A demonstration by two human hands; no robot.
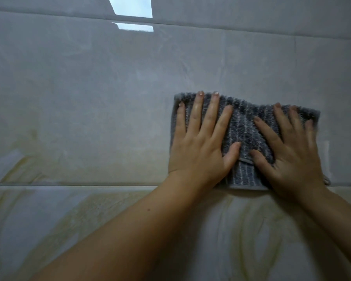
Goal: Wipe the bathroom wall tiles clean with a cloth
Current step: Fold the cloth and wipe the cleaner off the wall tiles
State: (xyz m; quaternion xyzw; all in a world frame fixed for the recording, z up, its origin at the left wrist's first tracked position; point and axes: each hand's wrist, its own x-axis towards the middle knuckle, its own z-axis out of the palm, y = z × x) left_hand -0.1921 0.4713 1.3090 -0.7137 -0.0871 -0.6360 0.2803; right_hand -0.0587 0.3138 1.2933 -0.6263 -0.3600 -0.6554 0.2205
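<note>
Two bare hands press a grey striped cloth flat against pale wall tiles. The cloth sits right of centre, its lower edge just above a horizontal grout line that crosses the whole view. The left hand covers the cloth's left half and the right hand covers its right half. The thumbs point toward each other and nearly meet over a folded hem.

Neither hand has a closed grip. All fingers lie straight and spread, palms down on the cloth, with nothing pinched or curled round. Spreading both palms this way likely keeps the whole cloth pushed against the tile, so it can slide without bunching.

Yellowish streaks mark the tile below the grout line, and fainter ones show at the far left, which suggests there is more to wipe. A bright reflection gleams at the top of the wall. Nothing stands in the cloth's path; only the grout lines break the surface.
</note>
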